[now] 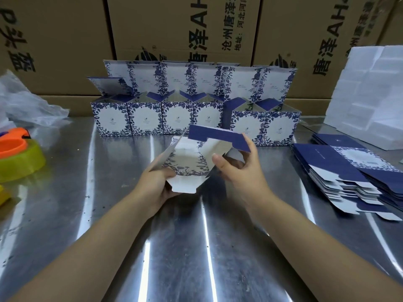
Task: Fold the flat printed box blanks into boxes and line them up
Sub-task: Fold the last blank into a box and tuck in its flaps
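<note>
I hold a partly folded blue-and-white floral box blank (189, 158) above the middle of the steel table (196, 247). My left hand (156, 184) grips its lower left edge near a white flap. My right hand (237, 168) holds its right side, thumb on the white inner panel, fingers under a dark blue flap. Behind it stands a row of several folded boxes (174, 118) with their lids raised. A stack of flat blanks (353, 182) lies at the right.
Large brown printed cartons (185, 29) wall off the back. White foam pieces (366, 90) lean at the far right. At the left lie clear plastic wrap (26, 105), an orange tool (13, 142) and a yellow-green tape roll (19, 162).
</note>
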